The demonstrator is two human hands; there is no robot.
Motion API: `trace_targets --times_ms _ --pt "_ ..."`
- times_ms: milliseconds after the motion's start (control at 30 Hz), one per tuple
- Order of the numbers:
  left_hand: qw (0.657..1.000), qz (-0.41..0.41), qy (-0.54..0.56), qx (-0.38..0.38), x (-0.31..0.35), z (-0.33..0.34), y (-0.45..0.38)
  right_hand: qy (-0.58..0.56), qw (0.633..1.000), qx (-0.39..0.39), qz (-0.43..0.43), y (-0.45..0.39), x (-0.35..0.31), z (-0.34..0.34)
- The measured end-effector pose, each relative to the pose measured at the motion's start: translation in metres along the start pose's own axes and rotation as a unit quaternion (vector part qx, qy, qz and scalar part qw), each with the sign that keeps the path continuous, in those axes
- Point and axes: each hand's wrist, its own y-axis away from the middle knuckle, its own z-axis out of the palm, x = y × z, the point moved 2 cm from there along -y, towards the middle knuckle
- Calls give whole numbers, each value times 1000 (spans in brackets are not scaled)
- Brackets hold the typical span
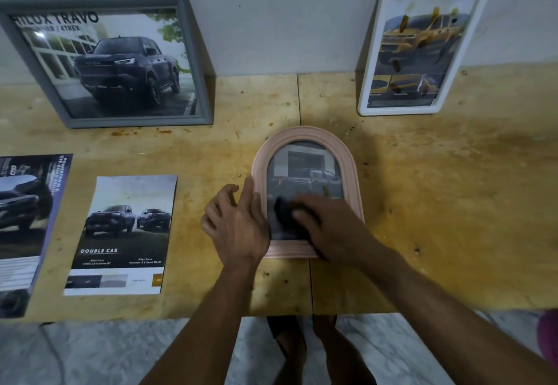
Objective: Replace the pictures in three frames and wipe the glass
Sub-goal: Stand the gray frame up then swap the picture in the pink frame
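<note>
Near the middle of the bench (422, 203), toward its front edge, I see the pink arched frame (351, 173) lying flat, its long axis running front to back with the rounded top pointing at the wall. My left hand (238, 221) rests against the frame's left rim, fingers straight and close together. My right hand (329, 227) presses a dark cloth (287, 215) onto the glass in the lower half; motion blur keeps me from telling how its fingers lie.

At the back left, a grey frame (193, 61) leans on the wall, holding a truck picture headed "HILUX TRAVO". At the back right, a white frame (374, 61) leans upright with a yellow truck picture, its glass smeared with brown marks.

Along the left side lie a loose sheet (123, 233) reading "DOUBLE CAB" and, at the left edge, a brochure (27, 218) reading "POWERTRAIN & OFF-ROAD ABILITY". Both lie well apart from the pink frame.
</note>
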Motion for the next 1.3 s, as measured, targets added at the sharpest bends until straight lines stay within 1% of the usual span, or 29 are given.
trace_targets --times_ms 67,100,133,233,300,367,500,600,733,867,967,1033,1067,1100,1133,1167,1200,1233,1267,1300 --pt "1000 -2 -8 11 2 1 1 -15 994 107 18 -22 11 -23" --pt "1000 -3 -12 16 2 1 2 6 989 145 18 -36 18 -29" --pt "1000 -4 -16 20 2 2 1 38 987 157 21 -49 25 -32" --pt "1000 -10 -18 19 1 5 1 170 978 115 32 -73 44 -18" --pt "1000 -11 -16 22 2 5 1 217 970 110 20 -72 45 -8" --pt "1000 -14 -16 20 3 5 1 224 968 111 -1 -63 41 0" --pt "999 -18 -19 18 2 5 1 250 962 86 -65 -31 33 16" --pt "999 -16 -19 22 3 5 2 226 967 77 -84 -11 28 21" --pt "999 -19 -20 27 3 6 2 192 975 26 -105 7 26 18" --pt "999 -24 -17 30 4 6 2 173 979 -26 -104 19 27 12" --pt "999 -25 -18 30 4 6 2 165 979 -91 -77 17 28 -5" --pt "999 -24 -17 26 4 5 2 211 968 -132 -37 12 30 -24" --pt "999 -24 -18 25 4 5 2 231 964 -132 -17 8 30 -35" --pt "999 -24 -19 23 4 6 2 226 968 -108 3 5 31 -45" --pt "999 -24 -19 23 4 6 2 197 978 -63 24 0 33 -54" --pt "999 -25 -18 24 4 6 1 154 987 -2 44 -6 34 -61" --pt "999 -24 -17 26 4 6 1 124 989 62 56 -15 37 -66" --pt "999 -24 -18 28 4 6 2 120 985 110 59 -26 39 -69" --pt "999 -23 -21 30 3 6 2 131 981 129 59 -38 40 -67" --pt "999 -22 -22 33 3 6 2 150 979 128 55 -50 40 -63"
